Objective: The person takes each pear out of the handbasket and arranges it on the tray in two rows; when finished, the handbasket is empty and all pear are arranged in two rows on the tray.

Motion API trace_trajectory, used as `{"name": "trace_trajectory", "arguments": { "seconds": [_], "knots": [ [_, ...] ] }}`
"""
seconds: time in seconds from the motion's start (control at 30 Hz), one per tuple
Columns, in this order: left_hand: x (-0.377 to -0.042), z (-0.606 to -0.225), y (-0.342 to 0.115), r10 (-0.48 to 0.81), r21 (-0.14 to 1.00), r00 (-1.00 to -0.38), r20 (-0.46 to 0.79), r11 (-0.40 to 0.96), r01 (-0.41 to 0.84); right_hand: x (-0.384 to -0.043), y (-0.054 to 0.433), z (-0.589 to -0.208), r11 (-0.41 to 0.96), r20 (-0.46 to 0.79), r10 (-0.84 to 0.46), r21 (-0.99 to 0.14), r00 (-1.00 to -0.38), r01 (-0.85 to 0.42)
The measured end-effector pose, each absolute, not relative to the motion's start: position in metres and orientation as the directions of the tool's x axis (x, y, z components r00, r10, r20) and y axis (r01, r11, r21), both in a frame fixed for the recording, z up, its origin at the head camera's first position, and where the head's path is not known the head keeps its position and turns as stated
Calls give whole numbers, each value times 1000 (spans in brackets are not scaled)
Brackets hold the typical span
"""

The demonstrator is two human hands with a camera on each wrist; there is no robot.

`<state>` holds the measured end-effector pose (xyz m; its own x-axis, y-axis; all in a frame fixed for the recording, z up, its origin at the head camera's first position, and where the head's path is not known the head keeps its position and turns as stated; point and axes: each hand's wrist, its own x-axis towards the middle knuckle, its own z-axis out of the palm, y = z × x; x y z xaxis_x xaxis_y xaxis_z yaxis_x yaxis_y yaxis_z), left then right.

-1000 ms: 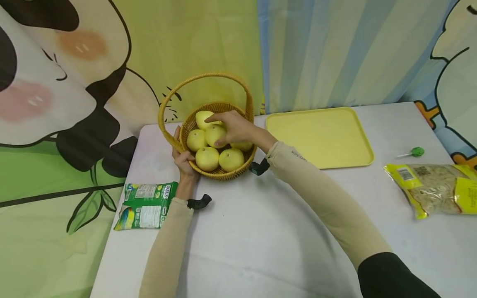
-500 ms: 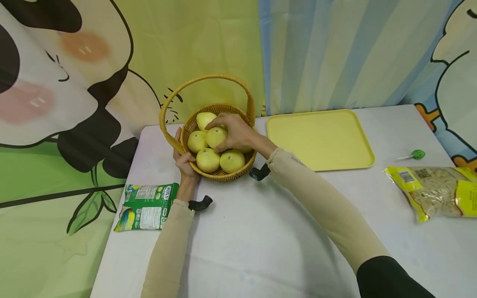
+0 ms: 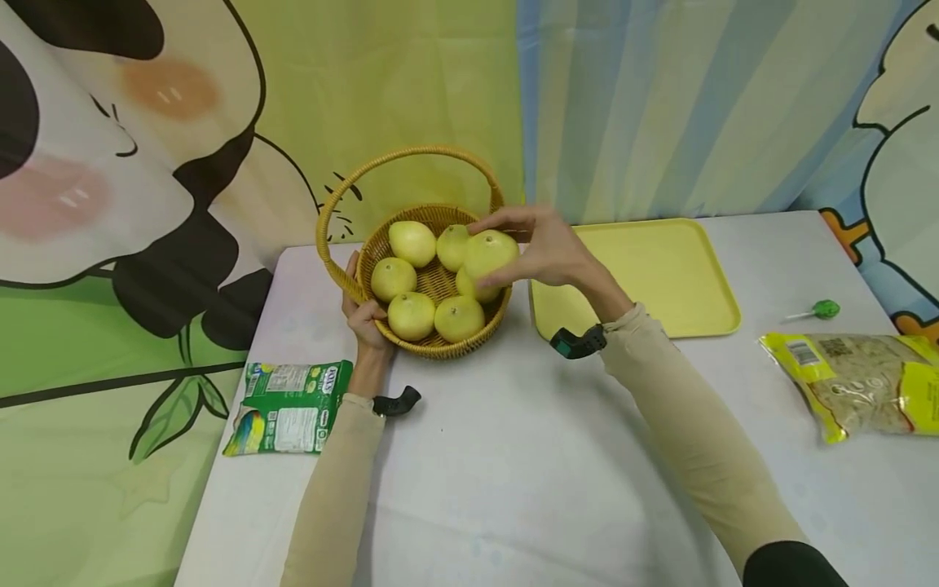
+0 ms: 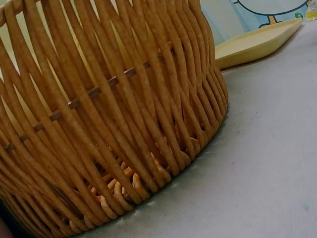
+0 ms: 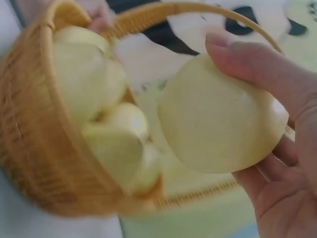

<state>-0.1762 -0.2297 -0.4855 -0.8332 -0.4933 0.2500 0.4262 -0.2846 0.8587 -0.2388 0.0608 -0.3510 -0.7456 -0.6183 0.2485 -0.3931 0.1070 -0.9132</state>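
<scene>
A wicker basket with a tall arched handle holds several pale yellow-green, roundish fruits. My left hand grips its left side, the thumb at the rim and the other fingers along the outside. In the left wrist view the woven wall fills much of the picture. Above the basket's right rim, my right hand holds one smooth yellow-green fruit between thumb and fingers. The right wrist view shows this held fruit lifted apart from those in the basket.
A yellow tray lies right of the basket, partly behind my right hand. Beside my left forearm is a green snack packet. At the far right are a green lollipop and a yellow, partly see-through bag.
My right hand has taken a fruit from the middle of the basket, lifted it and moved right to the rim. A gap shows where it lay. The left hand keeps its grip.
</scene>
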Motion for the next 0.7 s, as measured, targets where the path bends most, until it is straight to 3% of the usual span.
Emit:
{"name": "trace_trajectory", "arguments": {
  "seconds": [0.3,0.5,0.7],
  "knots": [
    [-180,-486,-230,-497,852,-833,242,-302,428,-272,128,-379,122,197,-466,-951,-863,-283],
    [-178,-486,-232,-510,854,-828,234,-299,425,-300,141,-413,146,80,-363,-979,-928,-141],
    [-178,-485,-229,-497,851,-831,250,-297,434,-317,144,-439,139,7,-312,-989,-950,-53]
  ]
}}
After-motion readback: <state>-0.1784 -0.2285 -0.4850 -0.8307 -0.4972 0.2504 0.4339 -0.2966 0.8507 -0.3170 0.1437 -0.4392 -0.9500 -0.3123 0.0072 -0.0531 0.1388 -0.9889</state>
